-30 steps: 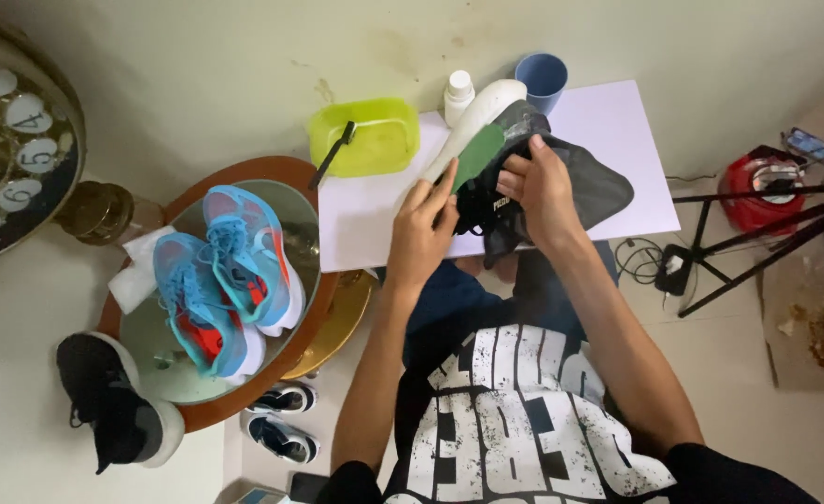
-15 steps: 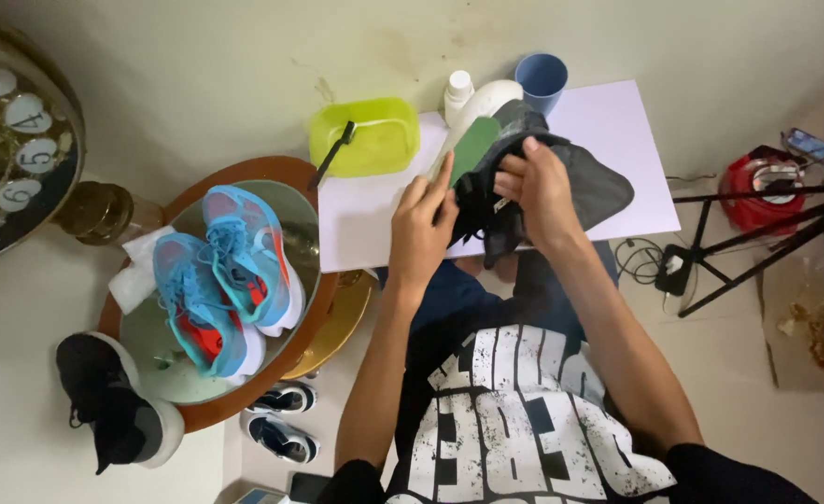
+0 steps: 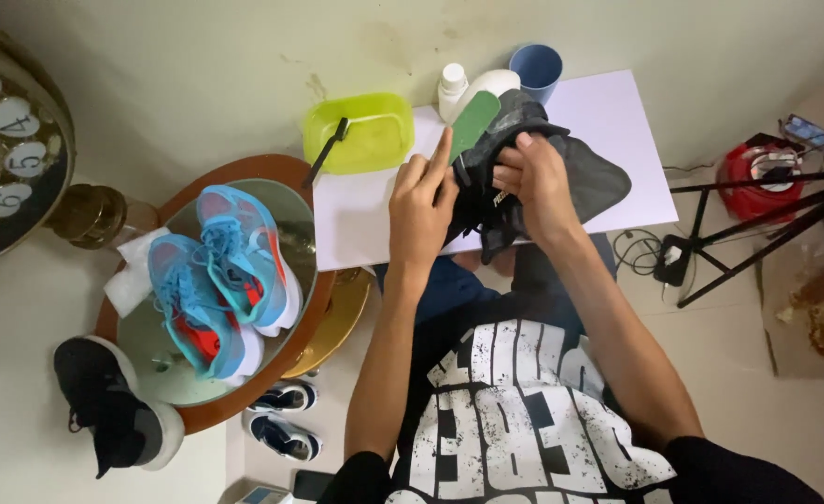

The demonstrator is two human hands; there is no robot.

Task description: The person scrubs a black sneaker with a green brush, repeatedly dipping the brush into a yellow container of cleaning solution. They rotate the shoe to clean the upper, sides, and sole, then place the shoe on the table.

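A shallow lime-green plastic tub is sitting on the flat white counter, to the left of the grip, with a dark-handled brush leaning over its near rim; whether it holds liquid cannot be told. Beyond the grip, a light blue plastic cup is standing upright beside a small white bottle; the cup's contents are hidden.

The right hand is closing its grip around a dark grey and black fabric shoe, fingers curled over the shoe's upper edge and holding it just above the counter. A flat green insole is sticking up out of the shoe, just left of that grip. The left hand is resting against the shoe's left side, its forefinger stretched up along the insole, the other fingers bent; it is touching rather than clasping.
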